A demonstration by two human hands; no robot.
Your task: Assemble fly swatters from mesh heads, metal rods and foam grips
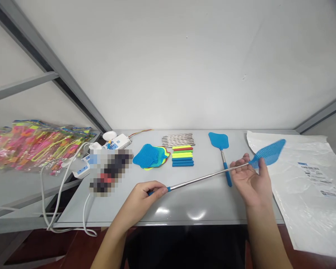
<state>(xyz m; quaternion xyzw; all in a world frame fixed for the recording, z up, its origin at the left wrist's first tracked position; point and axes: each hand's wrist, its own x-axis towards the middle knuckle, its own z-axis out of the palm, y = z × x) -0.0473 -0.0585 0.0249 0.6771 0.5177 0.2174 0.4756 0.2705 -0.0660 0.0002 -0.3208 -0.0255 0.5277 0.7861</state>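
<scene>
Beyond the left edge of the tabletop (212, 209): bagged goods (39, 145), pink and yellow, in clear film; printing on them too small to read from here.

Back left corner: power strips (119, 143), white and blue. Before them, one item (109, 175), too blurred to identify.

Left of centre: pile of loose paddles (147, 156), blue uppermost, other colours showing beneath.

Centre, towards the back edge: row of metal rods (178, 141); just in front, grips (183, 156) in yellow, red, green and blue.

Over the front edge, left of centre: left hand (148, 194), fingers closed round the handle end of a blue swatter (210, 176). The swatter is held above the tabletop, slanting up to the right.

Right of centre: second swatter (223, 155), blue, lying with its paddle towards the back edge.

Further right: right hand (253, 186), palm up, fingers loosely spread under the held swatter's neck, thumb by its paddle. Best practice, I judge: firm left grip, rod kept straight, neck supported so the thin paddle does not bend.

Right edge, overhanging the front corner: white bag (302, 209) with printed label (319, 179), illegible. No brand legible anywhere.
</scene>
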